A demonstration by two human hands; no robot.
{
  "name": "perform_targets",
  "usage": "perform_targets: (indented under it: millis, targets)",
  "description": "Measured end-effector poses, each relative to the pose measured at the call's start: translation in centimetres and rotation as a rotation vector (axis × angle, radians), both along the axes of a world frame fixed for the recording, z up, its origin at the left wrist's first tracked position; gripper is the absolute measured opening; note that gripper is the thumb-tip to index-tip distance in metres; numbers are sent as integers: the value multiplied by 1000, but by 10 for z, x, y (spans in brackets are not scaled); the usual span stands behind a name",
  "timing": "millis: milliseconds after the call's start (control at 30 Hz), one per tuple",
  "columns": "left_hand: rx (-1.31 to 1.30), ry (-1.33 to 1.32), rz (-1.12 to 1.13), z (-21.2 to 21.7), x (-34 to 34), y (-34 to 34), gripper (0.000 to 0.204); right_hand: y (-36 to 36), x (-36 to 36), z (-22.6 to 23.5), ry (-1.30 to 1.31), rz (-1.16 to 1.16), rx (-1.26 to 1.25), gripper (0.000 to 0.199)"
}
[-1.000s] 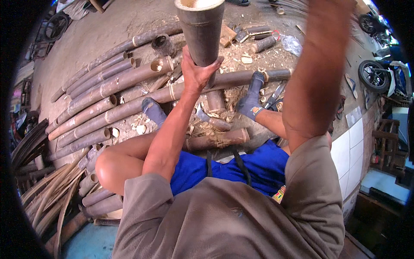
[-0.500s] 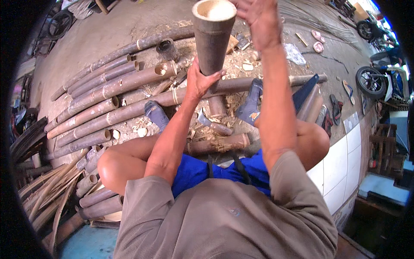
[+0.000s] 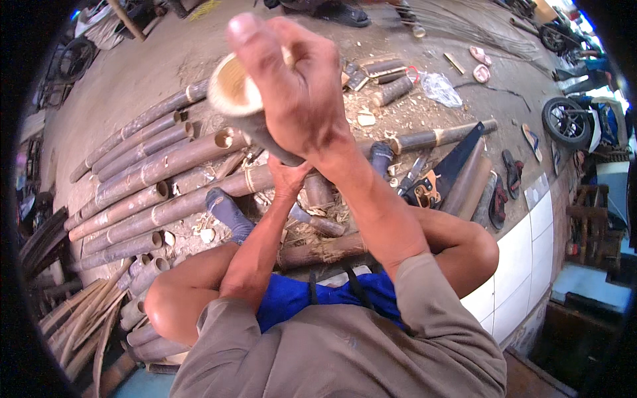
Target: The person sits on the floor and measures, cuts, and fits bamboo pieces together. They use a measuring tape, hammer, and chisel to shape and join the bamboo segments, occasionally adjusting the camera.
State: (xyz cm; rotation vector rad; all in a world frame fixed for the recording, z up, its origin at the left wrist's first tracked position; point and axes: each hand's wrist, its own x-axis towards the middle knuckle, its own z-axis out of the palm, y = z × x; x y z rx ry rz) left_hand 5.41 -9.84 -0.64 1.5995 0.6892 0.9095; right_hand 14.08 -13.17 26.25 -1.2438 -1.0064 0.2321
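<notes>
A short dark bamboo tube (image 3: 264, 138) with a pale cut mouth is raised in front of me, tilted so the mouth faces up and left. My left hand (image 3: 290, 178) is wrapped round its lower end. Against the upper end, my right hand (image 3: 302, 93) has its fingers curled over the rim and the thumb raised; it hides part of the mouth. Below, a knife with a thick bamboo-like handle (image 3: 322, 222) lies among shavings, its blade partly covered by my left forearm. A short bamboo piece (image 3: 325, 251) rests in front of my blue shorts.
Several bamboo poles (image 3: 159, 162) lie on the ground to the left, one running under my feet. Split strips (image 3: 86, 312) are heaped at lower left. Right of my foot lies a handsaw (image 3: 459, 166). Sandals (image 3: 511, 174), a plastic bag (image 3: 440, 89) and a wheel (image 3: 567, 124) are at right.
The bamboo tube has tipped and moved left and down. My right hand has come from beyond its right side onto the rim. The saw's handle now shows.
</notes>
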Motion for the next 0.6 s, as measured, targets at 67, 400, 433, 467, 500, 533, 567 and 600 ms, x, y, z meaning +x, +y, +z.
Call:
perform_targets:
  millis: [67,400,433,467,500,533,567,600]
  targets:
    - [32,18,-29,-1,2,-7,80,11,49,-47,-539,-346,293,49]
    - [26,61,-61,29,32,13,78,-48,55,-120,142,-31,-92,109]
    - [-70,46,-72,38,37,11,77,-57,51,-146,196,103,-216,111]
    - [-130,-10,-25,31,35,13,77,-60,35,-143,320,188,-284,113]
    - [-79,-24,-24,26,39,14,75,-70,34,-200,2,21,-314,113]
    - [-28,-25,-13,16,36,17,72,-74,32,-211,78,34,-303,115]
    - [-36,-45,-19,8,34,18,75,-77,30,-219,156,47,-289,117]
    - [-39,-67,-22,1,32,20,79,-77,29,-224,232,65,-268,118]
